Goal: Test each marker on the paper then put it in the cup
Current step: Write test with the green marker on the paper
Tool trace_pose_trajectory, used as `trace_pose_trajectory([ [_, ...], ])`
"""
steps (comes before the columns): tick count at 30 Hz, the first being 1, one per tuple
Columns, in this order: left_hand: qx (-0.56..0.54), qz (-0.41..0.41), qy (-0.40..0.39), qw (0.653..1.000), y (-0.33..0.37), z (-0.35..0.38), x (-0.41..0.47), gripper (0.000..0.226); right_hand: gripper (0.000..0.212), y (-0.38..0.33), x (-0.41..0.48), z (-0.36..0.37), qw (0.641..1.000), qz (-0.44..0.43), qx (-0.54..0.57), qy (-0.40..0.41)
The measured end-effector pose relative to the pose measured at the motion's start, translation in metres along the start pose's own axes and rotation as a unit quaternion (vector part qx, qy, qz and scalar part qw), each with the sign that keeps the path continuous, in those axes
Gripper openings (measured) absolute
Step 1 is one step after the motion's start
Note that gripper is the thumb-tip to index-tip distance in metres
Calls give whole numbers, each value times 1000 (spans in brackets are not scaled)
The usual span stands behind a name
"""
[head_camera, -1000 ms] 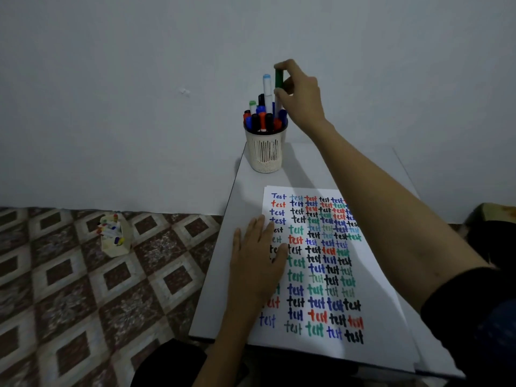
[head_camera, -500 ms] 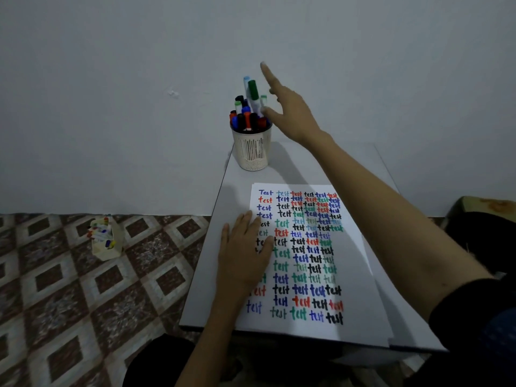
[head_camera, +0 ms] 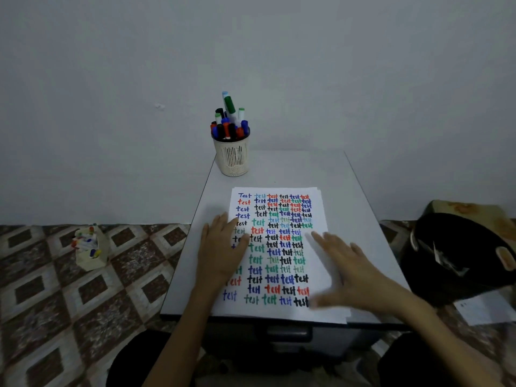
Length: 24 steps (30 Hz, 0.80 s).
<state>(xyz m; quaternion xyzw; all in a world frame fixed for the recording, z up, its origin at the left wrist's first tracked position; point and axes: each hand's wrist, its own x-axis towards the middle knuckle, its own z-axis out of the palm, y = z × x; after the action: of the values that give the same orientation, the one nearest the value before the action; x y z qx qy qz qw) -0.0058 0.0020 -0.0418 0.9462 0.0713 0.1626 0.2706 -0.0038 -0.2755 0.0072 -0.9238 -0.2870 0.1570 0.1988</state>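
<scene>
A white slotted cup (head_camera: 232, 157) stands at the back left of the small table, full of several markers; a green-capped marker (head_camera: 230, 106) sticks up tallest. A white paper (head_camera: 318, 216) covered with rows of the word "test" in several colours lies in the table's middle. My left hand (head_camera: 222, 247) rests flat on the paper's left edge, fingers spread, holding nothing. My right hand (head_camera: 350, 270) hovers blurred over the paper's lower right part, fingers apart and empty.
The grey table (head_camera: 360, 196) stands against a white wall. On the patterned tile floor to the left sits a small beige holder (head_camera: 90, 248) with more markers. A black bag (head_camera: 458, 255) lies to the right of the table.
My right hand let go of the green marker in the cup and drew back down to the paper. The left hand stayed on the paper.
</scene>
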Motion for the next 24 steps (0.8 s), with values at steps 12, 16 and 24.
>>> trace_pose_trajectory([
  [12, -130, -50, -142, 980, -1, -38, -26, 100, 139, -11, -39, 11, 996, 57, -71, -28],
  [16, -63, 33, -185, 980, -19, -49, -66, 117, 130, -7, -50, 32, 995, 59, -55, 53],
  [24, -9, 84, -157, 984, -15, -50, -91, 114, 101, -10, -61, 44, 988, 24, 25, 151],
])
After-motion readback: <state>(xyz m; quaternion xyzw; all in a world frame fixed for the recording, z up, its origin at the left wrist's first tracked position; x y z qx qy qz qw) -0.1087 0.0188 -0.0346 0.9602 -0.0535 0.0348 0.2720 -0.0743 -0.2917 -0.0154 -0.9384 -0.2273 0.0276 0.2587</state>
